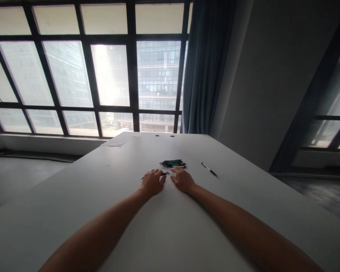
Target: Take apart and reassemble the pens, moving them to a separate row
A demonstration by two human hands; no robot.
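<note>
In the head view my left hand (153, 182) is closed around a dark pen (164, 173) held sideways just over the white table. One end of that pen sticks out to the left of the hand, the other points toward my right hand. My right hand (182, 180) is beside that end, thumb and fingers apart, holding nothing that I can see. Just beyond both hands lies a small pile of pens (174, 163), dark with some green parts. Off to the right, a single white-and-black pen (210, 169) rests at a slant, apart from the pile.
The long white table (170, 234) stretches toward the windows. A sheet of paper (116, 142) lies at its far left edge. Two dark round holes sit near the far end. A blue curtain (206, 68) hangs behind, with a grey wall to the right.
</note>
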